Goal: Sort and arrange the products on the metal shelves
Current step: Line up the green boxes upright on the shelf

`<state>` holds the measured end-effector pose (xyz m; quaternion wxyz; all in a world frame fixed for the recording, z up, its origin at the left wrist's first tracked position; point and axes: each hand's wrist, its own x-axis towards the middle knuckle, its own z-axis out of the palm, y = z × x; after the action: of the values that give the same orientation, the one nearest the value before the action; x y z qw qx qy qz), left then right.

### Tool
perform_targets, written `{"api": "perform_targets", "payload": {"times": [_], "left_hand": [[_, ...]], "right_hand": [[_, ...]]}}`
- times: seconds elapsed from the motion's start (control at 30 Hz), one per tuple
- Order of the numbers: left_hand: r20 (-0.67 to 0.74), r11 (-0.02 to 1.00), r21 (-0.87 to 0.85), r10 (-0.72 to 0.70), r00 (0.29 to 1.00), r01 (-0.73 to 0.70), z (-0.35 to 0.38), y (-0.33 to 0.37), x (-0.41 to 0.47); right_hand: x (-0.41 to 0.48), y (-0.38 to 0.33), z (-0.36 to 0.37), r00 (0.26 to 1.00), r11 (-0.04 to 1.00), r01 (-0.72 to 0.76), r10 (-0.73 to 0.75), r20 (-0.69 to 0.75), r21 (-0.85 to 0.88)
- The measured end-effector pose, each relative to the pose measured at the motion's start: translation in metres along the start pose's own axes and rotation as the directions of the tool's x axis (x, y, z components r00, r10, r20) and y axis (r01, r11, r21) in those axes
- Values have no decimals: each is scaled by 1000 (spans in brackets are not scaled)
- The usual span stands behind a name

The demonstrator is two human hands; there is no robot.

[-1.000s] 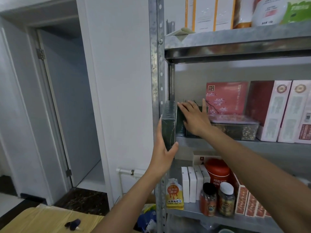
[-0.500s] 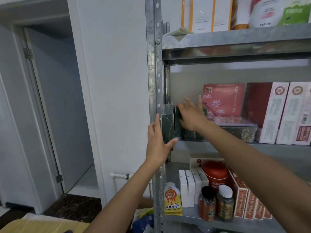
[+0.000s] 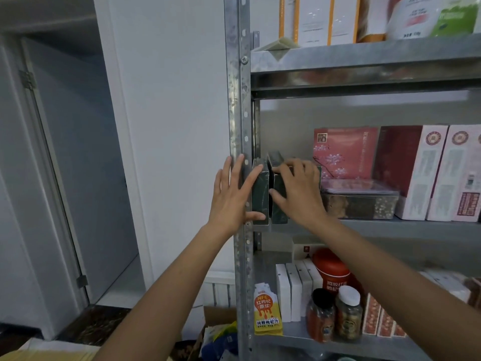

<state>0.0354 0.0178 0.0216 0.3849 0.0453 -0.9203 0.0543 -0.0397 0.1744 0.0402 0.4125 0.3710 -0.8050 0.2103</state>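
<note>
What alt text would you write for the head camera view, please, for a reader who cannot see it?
A person's left hand, fingers straight, touches the leftmost dark green box on a metal shelf, while the right hand grips the next dark green box. A clear lidded container sits to their right.

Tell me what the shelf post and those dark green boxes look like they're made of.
Shelf post: likely galvanized steel, dull grey with mottled spangle and punched holes. Dark green boxes: probably cardboard, glossy, maybe film-wrapped, given crisp folded edges and sheen.
</note>
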Motion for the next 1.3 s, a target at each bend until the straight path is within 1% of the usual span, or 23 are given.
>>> {"api": "perform_targets", "payload": {"times": [0.07,0.1,0.27,0.43,0.53,0.63,0.7,0.77,0.8,0.83,0.87,0.93,0.97,1.0,1.03,1.1,1.17,1.2,1.23,1.3], "left_hand": [[10,1000,3,-3,1000,3,2,1,2],[12,1000,5,-8,1000,8,3,1,3],[10,998,50,-23,1000,22,7,1,4],[24,997,74,-24,999,22,8,1,5],[20,997,72,-24,1000,23,9,2,4],[15,999,32,-32,999,31,12,7,3],[12,999,-8,-40,999,40,14,10,2],[-21,994,-101,-46,999,44,15,14,-3],[-52,981,-190,-59,997,49,16,18,-6],[-88,950,-307,-91,992,60,16,23,-10],[-119,895,-440,-139,983,73,16,30,-15],[-142,747,-659,-240,960,90,15,43,-26],[-119,680,-727,-266,957,98,13,48,-31],[-65,613,-781,-270,961,119,11,54,-36],[21,536,-828,-262,965,164,7,60,-40],[250,343,-886,-217,944,313,-1,72,-46],[454,180,-860,-158,877,478,-7,85,-50],[520,121,-836,-139,843,536,-9,91,-51],[554,75,-821,-132,822,565,-11,95,-53],[584,8,-808,-134,801,590,-15,101,-56]], "right_hand": [[-14,-12,4,992,990,-59,72,-101,125],[-20,-18,7,987,980,-86,108,-120,177],[-33,-38,18,955,885,-209,276,-109,416],[-39,-42,10,914,825,-229,365,-179,516],[-50,-43,-4,882,727,-242,441,-166,642],[-66,-41,-21,849,657,-189,482,-214,730],[-77,-35,-33,834,594,-157,508,-216,789],[-87,-26,-47,823,528,-136,531,-201,838],[-92,-20,-55,816,491,-127,546,-190,862],[-97,-12,-63,806,442,-123,566,-170,889],[-101,-2,-71,795,387,-125,590,-141,914],[-108,19,-85,775,277,-156,629,-56,948],[-110,31,-90,764,221,-189,645,2,957],[-111,43,-93,748,169,-232,661,65,958],[-112,54,-95,728,126,-284,673,128,951],[-113,69,-99,689,54,-379,683,243,924],[-114,76,-100,660,-21,-425,677,325,905],[-114,79,-100,646,-43,-447,676,355,894],[-114,81,-100,630,-62,-476,673,388,878],[-114,84,-101,590,-140,-530,648,483,836]]}}
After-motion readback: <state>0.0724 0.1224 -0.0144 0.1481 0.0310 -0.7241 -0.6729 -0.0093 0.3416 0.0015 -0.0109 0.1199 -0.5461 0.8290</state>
